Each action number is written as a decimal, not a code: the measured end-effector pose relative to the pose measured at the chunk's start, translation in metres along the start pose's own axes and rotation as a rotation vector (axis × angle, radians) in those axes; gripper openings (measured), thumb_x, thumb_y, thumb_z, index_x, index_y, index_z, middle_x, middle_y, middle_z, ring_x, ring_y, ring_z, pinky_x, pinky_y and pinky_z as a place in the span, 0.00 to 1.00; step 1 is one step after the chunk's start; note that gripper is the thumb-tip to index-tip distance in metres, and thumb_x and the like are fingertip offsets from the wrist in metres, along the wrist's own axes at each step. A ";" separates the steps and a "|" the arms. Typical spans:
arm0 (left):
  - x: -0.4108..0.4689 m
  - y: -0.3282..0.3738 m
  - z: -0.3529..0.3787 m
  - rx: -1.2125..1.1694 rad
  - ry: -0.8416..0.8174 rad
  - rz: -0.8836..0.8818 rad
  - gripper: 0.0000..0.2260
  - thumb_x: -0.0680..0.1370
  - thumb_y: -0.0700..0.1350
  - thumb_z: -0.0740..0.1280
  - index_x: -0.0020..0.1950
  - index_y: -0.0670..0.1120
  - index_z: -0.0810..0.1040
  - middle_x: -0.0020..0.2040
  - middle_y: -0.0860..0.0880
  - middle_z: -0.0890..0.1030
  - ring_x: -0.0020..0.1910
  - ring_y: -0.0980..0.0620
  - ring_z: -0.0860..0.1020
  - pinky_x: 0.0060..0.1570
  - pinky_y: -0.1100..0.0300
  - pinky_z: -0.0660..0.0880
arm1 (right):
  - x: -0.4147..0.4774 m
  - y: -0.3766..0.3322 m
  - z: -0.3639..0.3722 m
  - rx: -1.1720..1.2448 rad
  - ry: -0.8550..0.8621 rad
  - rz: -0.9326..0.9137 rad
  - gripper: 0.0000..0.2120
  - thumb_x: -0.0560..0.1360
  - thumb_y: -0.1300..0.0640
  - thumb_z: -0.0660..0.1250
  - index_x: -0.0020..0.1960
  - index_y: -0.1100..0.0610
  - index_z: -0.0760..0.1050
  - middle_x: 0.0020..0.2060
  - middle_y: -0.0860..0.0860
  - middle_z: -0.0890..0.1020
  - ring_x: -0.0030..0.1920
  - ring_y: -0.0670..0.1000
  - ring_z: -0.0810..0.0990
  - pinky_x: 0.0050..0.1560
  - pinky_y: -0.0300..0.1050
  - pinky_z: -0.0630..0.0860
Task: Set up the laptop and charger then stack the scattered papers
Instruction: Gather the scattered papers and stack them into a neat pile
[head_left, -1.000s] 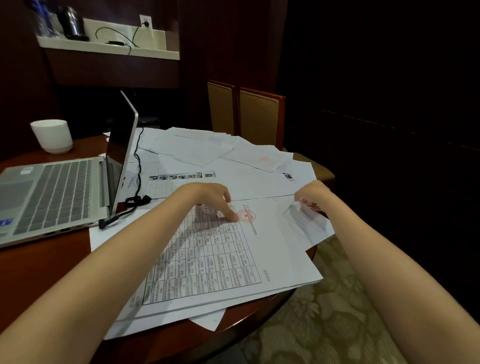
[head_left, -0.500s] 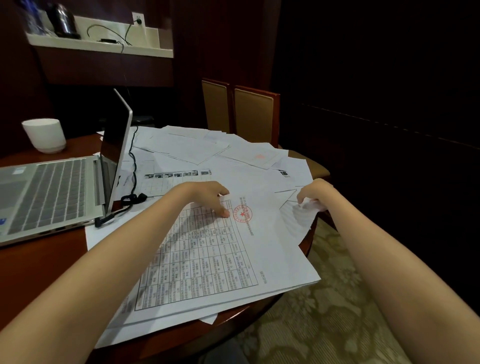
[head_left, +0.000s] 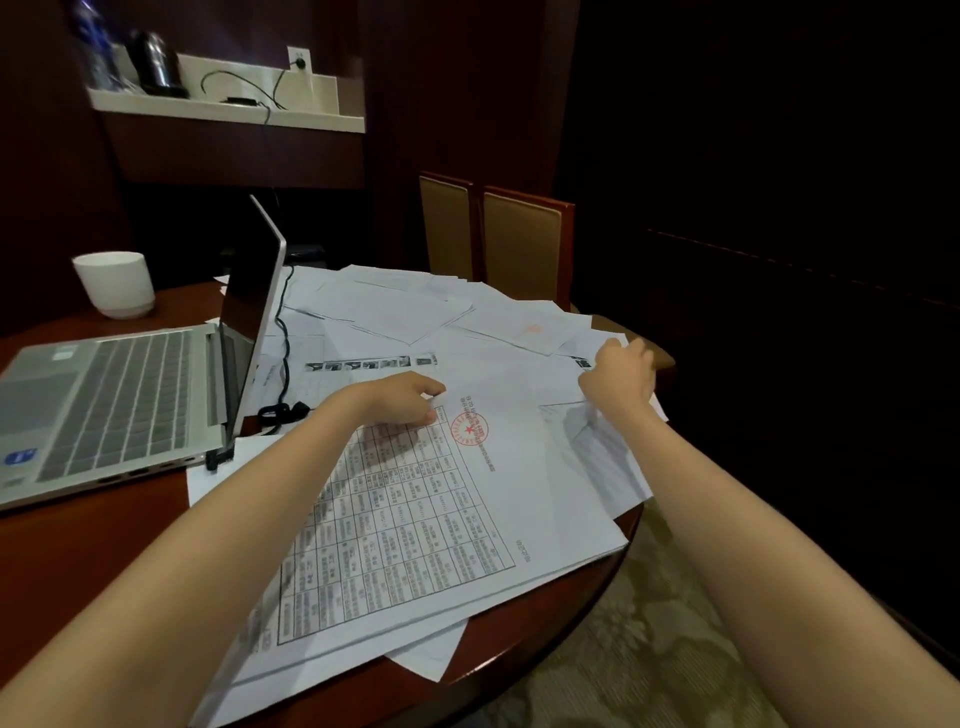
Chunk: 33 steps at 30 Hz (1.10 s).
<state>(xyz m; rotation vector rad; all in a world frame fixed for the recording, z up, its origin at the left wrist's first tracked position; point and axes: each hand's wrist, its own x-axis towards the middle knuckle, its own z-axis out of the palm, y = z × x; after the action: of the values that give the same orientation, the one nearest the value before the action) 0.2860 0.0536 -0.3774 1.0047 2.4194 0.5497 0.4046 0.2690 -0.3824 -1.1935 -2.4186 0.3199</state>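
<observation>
The left grip (head_left: 402, 397) is curling down at the centre of the frame, thumb and finger pinching the top corner of the gridded sheet (head_left: 405, 519). The right grip (head_left: 618, 382) is closing round the edge of a loose sheet (head_left: 602, 457) at centre right. The scattered papers (head_left: 395, 312) are lying fanned over the counter (head_left: 93, 561), beside the open laptop (head_left: 119, 400) at the left, its black cable (head_left: 284, 338) trailing behind the screen.

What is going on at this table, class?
A person is gathering the scattered papers on the round table. The left hand pinches the top edge of the gridded sheet with a red stamp; the right hand grips a loose sheet at the table's right edge. The open laptop sits left, its cable plugged in.
</observation>
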 end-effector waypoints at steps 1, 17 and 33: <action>0.000 -0.003 -0.001 -0.018 -0.019 0.001 0.18 0.79 0.38 0.59 0.69 0.47 0.69 0.56 0.43 0.77 0.42 0.49 0.77 0.42 0.58 0.73 | 0.004 -0.001 0.007 0.100 -0.084 0.070 0.17 0.74 0.61 0.62 0.62 0.64 0.66 0.64 0.63 0.66 0.64 0.62 0.65 0.60 0.50 0.68; 0.027 -0.018 -0.002 0.059 0.165 0.193 0.19 0.72 0.37 0.66 0.62 0.49 0.72 0.54 0.51 0.72 0.53 0.53 0.72 0.50 0.62 0.70 | 0.048 -0.004 0.027 0.270 -0.324 0.279 0.08 0.71 0.61 0.66 0.39 0.60 0.66 0.36 0.55 0.72 0.40 0.56 0.74 0.38 0.41 0.66; 0.031 -0.007 -0.009 0.038 0.643 0.244 0.13 0.77 0.35 0.60 0.50 0.50 0.80 0.49 0.49 0.81 0.47 0.48 0.77 0.47 0.56 0.74 | 0.037 -0.022 0.002 1.153 -0.812 0.475 0.10 0.72 0.53 0.64 0.39 0.59 0.73 0.28 0.51 0.81 0.23 0.46 0.72 0.20 0.32 0.62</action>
<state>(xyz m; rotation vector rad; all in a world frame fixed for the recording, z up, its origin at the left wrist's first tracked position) 0.2578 0.0697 -0.3814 1.3031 2.8722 1.0504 0.3683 0.2856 -0.3654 -1.0788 -1.7375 2.2938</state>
